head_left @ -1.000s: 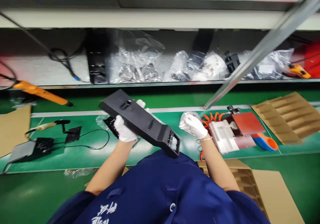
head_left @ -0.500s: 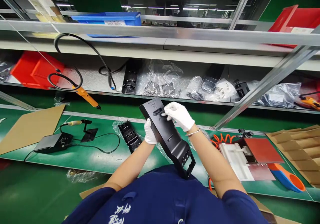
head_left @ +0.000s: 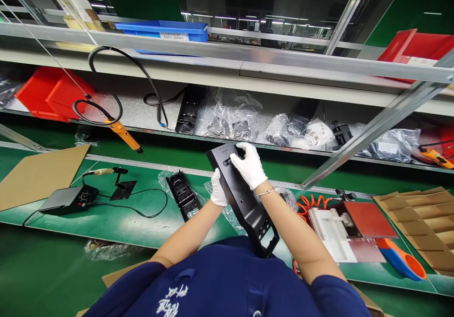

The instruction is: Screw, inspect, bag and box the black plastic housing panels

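Observation:
A long black plastic housing [head_left: 244, 199] with a warning triangle, a small slot and a handle-like opening is held tilted in front of my body. My left hand [head_left: 218, 190], in a white glove, is closed around its left edge. My gloved right hand [head_left: 250, 166] has its thumb pressed at the slot near the top, while its fingers curl over the right edge. Whether a small part lies under that thumb is hidden. Left of the housing, a black plastic tray-like part [head_left: 182, 194] lies on clear wrap on the green bench [head_left: 142, 232].
On the left are a soldering station [head_left: 69, 200] and a cardboard sheet [head_left: 42, 175]; an orange electric screwdriver [head_left: 124, 135] hangs above. Bagged parts [head_left: 232, 118] line the shelf. At right sit a white and red fixture [head_left: 333, 234], a blue-orange scoop-like thing [head_left: 404, 260] and cardboard dividers [head_left: 422, 222].
My right fingers went from a pinch above the slot to the thumb pressing there with fingers over the edge. The housing shifted slightly right; the camera view moved a little.

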A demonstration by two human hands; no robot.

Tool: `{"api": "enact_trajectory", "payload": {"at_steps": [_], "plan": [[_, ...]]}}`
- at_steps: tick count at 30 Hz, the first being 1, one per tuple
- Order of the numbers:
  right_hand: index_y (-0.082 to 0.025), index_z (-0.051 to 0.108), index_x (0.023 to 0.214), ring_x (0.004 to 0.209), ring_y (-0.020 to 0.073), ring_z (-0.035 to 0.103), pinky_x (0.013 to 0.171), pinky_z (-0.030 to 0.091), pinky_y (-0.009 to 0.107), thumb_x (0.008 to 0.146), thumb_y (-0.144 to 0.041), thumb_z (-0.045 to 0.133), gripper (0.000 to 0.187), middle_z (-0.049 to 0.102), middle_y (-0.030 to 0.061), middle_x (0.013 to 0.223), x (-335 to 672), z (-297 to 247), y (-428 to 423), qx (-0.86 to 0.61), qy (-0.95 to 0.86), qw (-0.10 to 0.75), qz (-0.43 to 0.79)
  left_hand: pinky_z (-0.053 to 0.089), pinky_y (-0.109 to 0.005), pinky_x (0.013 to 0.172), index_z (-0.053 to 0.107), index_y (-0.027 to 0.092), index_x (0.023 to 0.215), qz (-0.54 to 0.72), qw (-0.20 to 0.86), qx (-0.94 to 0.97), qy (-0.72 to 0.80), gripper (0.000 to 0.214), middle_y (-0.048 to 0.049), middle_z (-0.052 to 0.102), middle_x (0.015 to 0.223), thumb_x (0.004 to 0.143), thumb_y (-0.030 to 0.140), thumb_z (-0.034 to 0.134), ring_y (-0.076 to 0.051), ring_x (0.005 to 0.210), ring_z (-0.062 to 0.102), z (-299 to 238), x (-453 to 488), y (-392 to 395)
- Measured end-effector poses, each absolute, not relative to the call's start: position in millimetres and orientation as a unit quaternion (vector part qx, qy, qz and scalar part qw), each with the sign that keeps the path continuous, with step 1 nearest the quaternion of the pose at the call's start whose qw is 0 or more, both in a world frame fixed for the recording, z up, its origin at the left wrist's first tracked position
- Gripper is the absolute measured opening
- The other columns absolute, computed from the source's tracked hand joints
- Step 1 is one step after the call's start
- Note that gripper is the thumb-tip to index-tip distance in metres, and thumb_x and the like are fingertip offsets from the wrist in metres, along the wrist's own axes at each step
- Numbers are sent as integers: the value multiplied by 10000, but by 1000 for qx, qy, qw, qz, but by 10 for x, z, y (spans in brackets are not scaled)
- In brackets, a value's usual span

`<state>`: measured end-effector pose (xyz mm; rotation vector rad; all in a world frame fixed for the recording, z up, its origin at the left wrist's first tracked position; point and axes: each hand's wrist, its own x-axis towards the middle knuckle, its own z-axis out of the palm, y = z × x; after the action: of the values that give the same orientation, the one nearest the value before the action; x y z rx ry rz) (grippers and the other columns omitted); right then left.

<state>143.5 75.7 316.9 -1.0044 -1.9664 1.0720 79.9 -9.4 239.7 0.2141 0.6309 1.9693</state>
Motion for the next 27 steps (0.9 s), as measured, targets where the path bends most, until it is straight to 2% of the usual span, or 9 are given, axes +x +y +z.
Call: {"api": "enact_trajectory", "payload": {"at_steps": [2, 5, 10, 13, 16, 18, 21, 23, 27], "plan": [[-179, 613, 1272, 1349, 256, 534, 1189, 400, 412, 851, -343, 673, 456, 582, 129, 1439, 1429, 3132, 772, -354, -737, 311, 486, 532, -511, 1070, 742, 224, 1043, 816, 507, 83, 266, 665, -95, 785, 1116, 575, 690, 820, -371, 1247, 652, 2402, 784, -100], [-197, 638, 1256, 1233, 251, 626, 1101, 487, 410, 889, -474, 637, 461, 684, 96, 1304, 1447, 3095, 787, -273, -711, 231, 606, 552, -477, 1036, 758, 238, 975, 817, 503, 80, 269, 648, -89, 793, 1095, 534, 706, 837, -361, 1198, 681, 2398, 767, -124], [-194, 645, 1152, 912, 194, 692, 853, 572, 336, 653, -509, 871, 631, 743, 60, 1109, 1480, 3097, 756, -274, -648, 216, 677, 555, -429, 1002, 766, 226, 1012, 817, 493, 90, 285, 563, -95, 775, 1179, 731, 710, 711, -329, 1216, 678, 2329, 805, -209], [-178, 620, 1050, 838, 174, 685, 789, 572, 312, 550, -492, 934, 668, 741, 53, 1029, 1457, 3159, 743, -283, -620, 195, 705, 550, -412, 1030, 755, 219, 1056, 834, 449, 85, 309, 636, -101, 774, 1184, 645, 704, 787, -330, 1229, 665, 2284, 842, -237], [-166, 614, 1050, 949, 219, 699, 896, 573, 382, 557, -514, 930, 681, 739, 73, 1068, 1473, 3262, 770, -300, -667, 193, 654, 532, -428, 1069, 748, 212, 1091, 839, 439, 86, 309, 741, -103, 776, 1168, 554, 714, 835, -347, 1258, 641, 2305, 864, -217], [-167, 612, 1172, 1137, 266, 674, 1046, 522, 446, 605, -541, 906, 740, 715, 112, 1227, 1609, 3303, 804, -289, -700, 203, 620, 517, -444, 1088, 746, 215, 1122, 829, 461, 108, 298, 761, -109, 767, 1189, 570, 734, 816, -354, 1287, 618, 2371, 867, -196], [-230, 481, 1462, 1453, 262, 479, 1233, 363, 444, 779, -627, 754, 836, 484, 125, 1578, 2102, 3171, 785, -238, -681, 241, 649, 463, -512, 1139, 709, 198, 1246, 797, 525, 169, 248, 862, -142, 706, 1320, 637, 809, 713, -376, 1342, 570, 2511, 839, -194], [-276, 394, 1547, 1535, 236, 366, 1267, 315, 451, 900, -647, 588, 771, 352, 89, 1668, 2546, 2895, 654, -265, -652, 277, 654, 425, -562, 1162, 652, 169, 1342, 775, 563, 205, 201, 955, -165, 649, 1405, 661, 838, 662, -385, 1350, 560, 2587, 805, -201], [-227, 523, 1481, 1397, 307, 547, 1207, 408, 542, 796, -426, 745, 747, 598, 133, 1473, 3274, 2106, 111, -350, -688, 182, 609, 411, -573, 1171, 614, 158, 1378, 752, 592, 219, 189, 990, -176, 604, 1460, 689, 869, 606, -361, 1343, 567, 2622, 825, -87]]}}
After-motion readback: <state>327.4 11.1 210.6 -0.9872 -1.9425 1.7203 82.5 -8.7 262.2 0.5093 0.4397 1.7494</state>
